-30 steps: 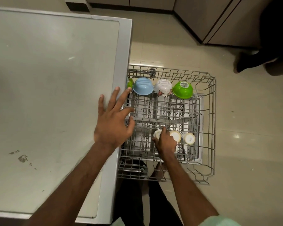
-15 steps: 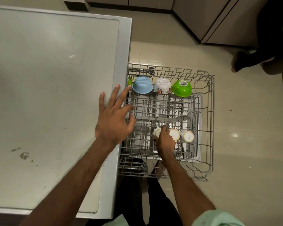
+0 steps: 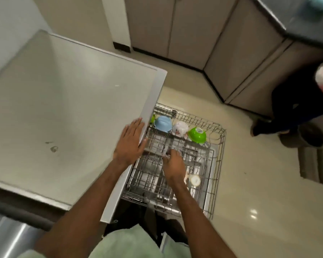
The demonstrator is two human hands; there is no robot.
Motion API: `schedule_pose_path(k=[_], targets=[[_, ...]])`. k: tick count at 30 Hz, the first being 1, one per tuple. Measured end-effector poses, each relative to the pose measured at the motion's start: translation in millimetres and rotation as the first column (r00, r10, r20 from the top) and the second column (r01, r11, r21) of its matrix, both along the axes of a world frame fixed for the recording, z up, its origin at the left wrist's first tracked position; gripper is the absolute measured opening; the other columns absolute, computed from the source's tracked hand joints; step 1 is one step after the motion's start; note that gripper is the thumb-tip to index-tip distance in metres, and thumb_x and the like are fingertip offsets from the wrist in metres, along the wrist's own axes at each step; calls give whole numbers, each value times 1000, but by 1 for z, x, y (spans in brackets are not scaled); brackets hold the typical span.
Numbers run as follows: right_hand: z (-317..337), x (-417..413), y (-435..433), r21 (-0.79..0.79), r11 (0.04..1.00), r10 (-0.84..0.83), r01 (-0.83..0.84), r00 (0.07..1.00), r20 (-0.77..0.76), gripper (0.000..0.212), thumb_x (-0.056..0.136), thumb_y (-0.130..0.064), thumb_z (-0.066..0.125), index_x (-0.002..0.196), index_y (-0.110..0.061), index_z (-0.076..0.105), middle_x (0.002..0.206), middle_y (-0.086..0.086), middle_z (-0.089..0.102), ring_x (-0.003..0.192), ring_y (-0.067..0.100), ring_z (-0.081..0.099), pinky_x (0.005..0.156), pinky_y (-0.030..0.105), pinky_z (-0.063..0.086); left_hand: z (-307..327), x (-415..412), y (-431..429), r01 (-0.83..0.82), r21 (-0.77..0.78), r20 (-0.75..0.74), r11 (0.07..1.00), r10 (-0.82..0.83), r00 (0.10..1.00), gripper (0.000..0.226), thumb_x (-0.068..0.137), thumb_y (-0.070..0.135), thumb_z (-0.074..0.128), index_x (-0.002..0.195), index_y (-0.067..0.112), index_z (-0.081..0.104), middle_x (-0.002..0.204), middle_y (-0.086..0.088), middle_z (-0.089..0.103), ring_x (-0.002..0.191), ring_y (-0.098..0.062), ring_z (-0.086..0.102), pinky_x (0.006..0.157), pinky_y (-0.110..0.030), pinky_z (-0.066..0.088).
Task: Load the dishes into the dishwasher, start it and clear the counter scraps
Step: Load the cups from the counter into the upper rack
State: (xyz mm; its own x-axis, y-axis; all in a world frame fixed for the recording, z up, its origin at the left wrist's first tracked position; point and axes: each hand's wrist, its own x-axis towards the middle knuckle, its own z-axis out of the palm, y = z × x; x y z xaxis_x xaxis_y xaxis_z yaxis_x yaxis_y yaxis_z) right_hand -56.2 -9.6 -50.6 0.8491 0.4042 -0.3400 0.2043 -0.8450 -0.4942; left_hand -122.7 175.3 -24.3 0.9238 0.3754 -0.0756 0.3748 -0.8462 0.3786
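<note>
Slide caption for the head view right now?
Left hand flat on the white top; right hand in the rack near upturned bowls.

Pale green shirt (image 3: 123,243), dark trousers (image 3: 133,217)

Blur smears the right hand (image 3: 172,164) over the middle of the dish rack (image 3: 221,146); whether its curled fingers (image 3: 170,154) grip anything cannot be told. Its wrist covers part of a white cup (image 3: 194,180) by the rack's near edge. The dishwasher top (image 3: 151,101) half hides a green item (image 3: 153,118) at the rack's far left corner. The right edge crops a second person (image 3: 296,101).
</note>
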Motion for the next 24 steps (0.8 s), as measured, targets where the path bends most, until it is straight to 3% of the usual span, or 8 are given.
schedule_pose_path(k=[2,5,9,12,15,19,22,24], targets=[[25,2,17,97,994,41,-49,996,81,27,103,-39,46,114,-18,58,111,-4,58,90,12,50,71,26,34,0,-25,-8,-89,-71,3,993,90,996,73,98,52,32,157,10,22,165,-6,17,152,-21,15,124,-38,10],[50,-7,50,227,956,150,-184,976,158,23,102,-39,48,111,-21,59,108,-4,62,93,14,58,73,29,46,9,-67,-17,-134,-117,-18,984,133,991,76,94,55,31,154,9,31,161,-9,28,149,-25,27,122,-43,22],[72,-41,89,378,849,301,-368,927,226,13,98,-33,55,108,-25,59,106,-4,63,92,17,63,76,36,54,38,-120,-29,-333,-152,-27,931,333,943,51,98,29,52,148,18,44,156,-1,41,140,-22,41,113,-36,34],[81,-92,111,426,737,463,-525,851,249,11,96,-28,58,106,-23,61,105,-2,63,93,22,64,75,38,52,59,-179,-49,-510,-160,38,845,521,852,42,98,28,55,139,23,51,144,4,52,129,-17,50,104,-36,42],[92,-156,122,426,600,633,-676,728,264,9,95,-29,60,103,-24,61,102,-3,64,92,21,64,72,37,53,75,-253,-73,-722,-165,64,672,738,672,35,98,33,53,133,33,53,134,11,55,118,-10,56,98,-34,48],[107,-236,132,397,399,824,-827,513,239,8,96,-34,60,97,-26,59,98,-5,64,89,19,63,72,34,51,89,-347,-97,-919,-190,115,345,938,328,31,98,32,57,129,31,56,127,8,62,112,-14,61,92,-29,48],[112,-284,135,362,271,896,-892,372,244,13,95,-36,61,95,-23,62,98,-4,63,88,20,63,70,31,48,97,-406,-109,-963,-231,203,140,975,93,29,94,28,61,122,34,58,124,11,61,107,-11,62,90,-34,52],[119,-323,134,364,173,928,-915,275,251,13,94,-35,63,95,-22,62,98,-4,64,89,19,64,72,33,52,106,-450,-120,-981,-189,294,45,956,-13,30,93,27,63,123,33,57,126,12,57,108,-8,60,89,-35,53]])
